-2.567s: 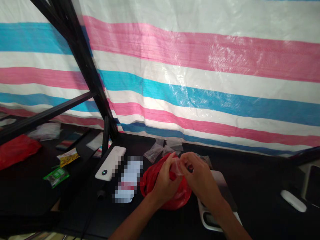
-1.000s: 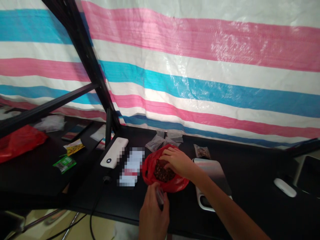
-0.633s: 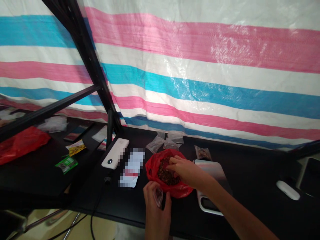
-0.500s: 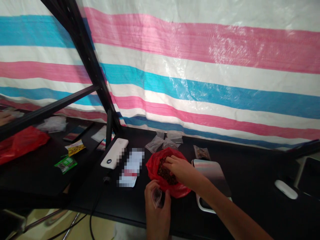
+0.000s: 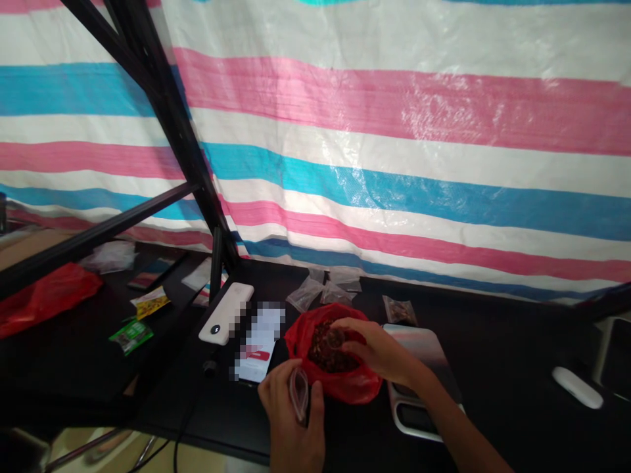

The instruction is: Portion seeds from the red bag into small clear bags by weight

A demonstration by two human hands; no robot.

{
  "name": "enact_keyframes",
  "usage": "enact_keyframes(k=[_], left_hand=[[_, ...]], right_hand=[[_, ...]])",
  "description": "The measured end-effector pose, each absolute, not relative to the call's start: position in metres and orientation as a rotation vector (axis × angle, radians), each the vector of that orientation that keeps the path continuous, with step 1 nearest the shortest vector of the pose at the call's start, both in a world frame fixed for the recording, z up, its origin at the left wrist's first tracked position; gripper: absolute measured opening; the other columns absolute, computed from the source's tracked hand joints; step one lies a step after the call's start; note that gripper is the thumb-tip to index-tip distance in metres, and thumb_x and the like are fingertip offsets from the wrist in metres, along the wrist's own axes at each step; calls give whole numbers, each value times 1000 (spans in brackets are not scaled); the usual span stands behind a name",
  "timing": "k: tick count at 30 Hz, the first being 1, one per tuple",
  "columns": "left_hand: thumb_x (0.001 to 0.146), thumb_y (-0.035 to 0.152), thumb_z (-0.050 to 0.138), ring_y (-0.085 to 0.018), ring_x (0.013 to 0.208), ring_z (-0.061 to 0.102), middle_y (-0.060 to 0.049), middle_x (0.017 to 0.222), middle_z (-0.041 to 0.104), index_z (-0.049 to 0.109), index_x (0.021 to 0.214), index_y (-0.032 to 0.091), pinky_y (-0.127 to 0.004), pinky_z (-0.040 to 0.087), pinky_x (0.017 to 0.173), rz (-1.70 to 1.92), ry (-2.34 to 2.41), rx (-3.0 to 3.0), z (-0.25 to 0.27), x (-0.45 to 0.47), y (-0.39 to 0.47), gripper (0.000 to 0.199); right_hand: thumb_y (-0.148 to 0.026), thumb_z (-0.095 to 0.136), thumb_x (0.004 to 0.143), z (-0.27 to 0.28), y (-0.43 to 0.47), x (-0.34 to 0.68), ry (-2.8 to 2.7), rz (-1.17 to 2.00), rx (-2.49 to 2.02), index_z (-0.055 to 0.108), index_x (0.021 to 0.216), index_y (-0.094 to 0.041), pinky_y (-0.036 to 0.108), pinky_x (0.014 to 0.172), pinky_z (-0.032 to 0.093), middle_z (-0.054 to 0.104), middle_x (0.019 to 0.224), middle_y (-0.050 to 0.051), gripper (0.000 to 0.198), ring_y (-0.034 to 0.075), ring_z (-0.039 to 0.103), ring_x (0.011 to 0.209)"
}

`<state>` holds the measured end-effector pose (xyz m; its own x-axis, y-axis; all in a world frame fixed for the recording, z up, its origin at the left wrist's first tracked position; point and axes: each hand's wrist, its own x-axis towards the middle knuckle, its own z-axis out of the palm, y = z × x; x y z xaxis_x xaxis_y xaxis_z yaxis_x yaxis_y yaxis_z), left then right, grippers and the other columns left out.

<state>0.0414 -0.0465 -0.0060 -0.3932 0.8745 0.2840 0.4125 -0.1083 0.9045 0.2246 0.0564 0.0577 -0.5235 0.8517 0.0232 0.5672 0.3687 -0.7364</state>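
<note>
In the lower middle, my left hand (image 5: 294, 407) holds a small clear plastic bag (image 5: 299, 393) with its mouth spread, fingers and thumb on either side of it. A red plastic bag (image 5: 357, 387) lies beyond it, rolled open and filled with dark brown dried bits (image 5: 323, 355). My right hand (image 5: 371, 341) is over those bits, its fingers and thumb curled round a small, round, brownish thing (image 5: 335, 338) that looks see-through; its kind is unclear. Under the right forearm, a kitchen scale (image 5: 419, 345) with a silvery plate is partly hidden.
Several clear bags (image 5: 340, 286) lie behind the red bag, and a filled one (image 5: 399, 310) behind the scale. A phone (image 5: 261, 348) and a white device (image 5: 227, 314) lie left. A black frame post (image 5: 172, 118) rises before the striped sheet (image 5: 394, 164). A white oblong object (image 5: 576, 387) lies right.
My right hand has lifted slightly out of the brown bits, and the round thing now shows in its fingers. My left hand has shifted left with the clear bag. The view has tilted up a little.
</note>
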Motion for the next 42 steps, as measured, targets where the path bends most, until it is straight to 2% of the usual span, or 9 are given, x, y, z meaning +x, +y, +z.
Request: enact_keyframes(k=[7, 11, 17, 22, 25, 29, 36, 39, 42], left_hand=[[95, 24, 54, -26, 108, 61, -9, 112, 64, 64, 120, 25, -46, 53, 94, 1302, 1637, 1689, -1, 23, -6, 28], [93, 19, 54, -26, 106, 61, -7, 114, 67, 64, 120, 27, -46, 52, 94, 1331, 1587, 1717, -6, 28, -5, 31], [85, 12, 54, -28, 115, 58, -10, 121, 64, 61, 129, 26, -48, 50, 97, 1278, 1631, 1689, -7, 40, -14, 47], [77, 20, 70, -30, 110, 61, -10, 122, 63, 62, 129, 26, -48, 53, 92, 1152, 1677, 1553, -17, 41, -17, 53], [74, 23, 72, -31, 105, 62, -10, 114, 67, 68, 117, 24, -49, 52, 90, 1094, 1716, 1547, -19, 40, -19, 43], [81, 28, 65, -30, 96, 64, -9, 104, 70, 70, 105, 23, -48, 50, 87, 1061, 1685, 1577, -16, 44, -25, 25], [82, 35, 65, -30, 96, 61, -10, 104, 65, 67, 111, 22, -48, 50, 87, 1213, 1736, 1527, -19, 48, -39, 32], [87, 42, 62, -30, 91, 60, -8, 95, 64, 66, 100, 22, -48, 50, 86, 1267, 1810, 1463, -20, 41, -37, 24], [90, 48, 59, -31, 102, 58, -10, 105, 62, 61, 99, 22, -50, 48, 94, 1371, 1858, 1414, -18, 34, -29, 27]], right_hand=[[-20, 62, 95, 90, 28, 222, -2037, 1000, -1170, 62, 135, -29, 37, 107, 47, 65, 131, 6, 41, 21, 61, 121], [-13, 63, 94, 101, 14, 208, -2186, 921, -1165, 60, 135, -33, 31, 104, 49, 62, 129, 2, 46, 18, 62, 116], [-2, 58, 92, 89, 10, 202, -2403, 641, -1165, 60, 136, -24, 37, 102, 51, 59, 128, 10, 49, 22, 60, 116], [0, 58, 91, 94, 11, 202, -2420, 811, -1097, 62, 128, -27, 32, 106, 47, 60, 130, 5, 46, 18, 57, 121], [-2, 57, 90, 101, 11, 201, -2404, 939, -1116, 66, 119, -25, 31, 107, 46, 61, 128, 4, 37, 18, 57, 122], [3, 49, 89, 105, 8, 200, -2425, 1037, -1039, 67, 122, -27, 28, 108, 44, 60, 134, 3, 48, 16, 56, 124], [-8, 51, 93, 114, 7, 202, -2373, 1108, -1182, 63, 131, -30, 29, 107, 44, 62, 130, 3, 45, 17, 60, 119], [-9, 47, 95, 102, 25, 204, -2301, 943, -1306, 64, 128, -24, 27, 103, 46, 61, 130, 6, 41, 17, 61, 117], [-7, 49, 91, 78, 47, 201, -2418, 705, -1512, 68, 120, -19, 29, 98, 48, 63, 125, 9, 36, 19, 65, 109]])
